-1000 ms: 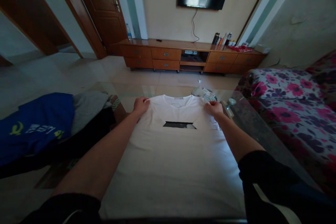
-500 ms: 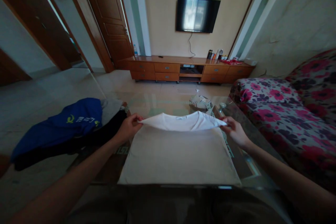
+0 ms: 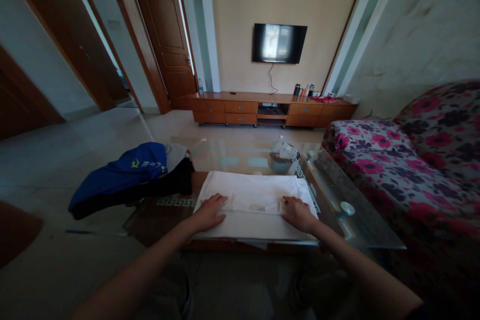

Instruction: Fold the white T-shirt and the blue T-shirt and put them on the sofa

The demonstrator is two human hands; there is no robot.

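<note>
The folded white shirt (image 3: 255, 205) lies on the glass worktop (image 3: 356, 220), its long axis running left to right. Left hand (image 3: 210, 211) and right hand (image 3: 298, 212) press flat on it, fingers spread, equally near; the folded edge runs between them.

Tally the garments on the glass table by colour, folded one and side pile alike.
White: 1, the folded shirt under both hands
Blue: 1, top of the pile
Grey: 1, peeking out behind it
Black: 1, beneath the blue
Total: 4
</note>
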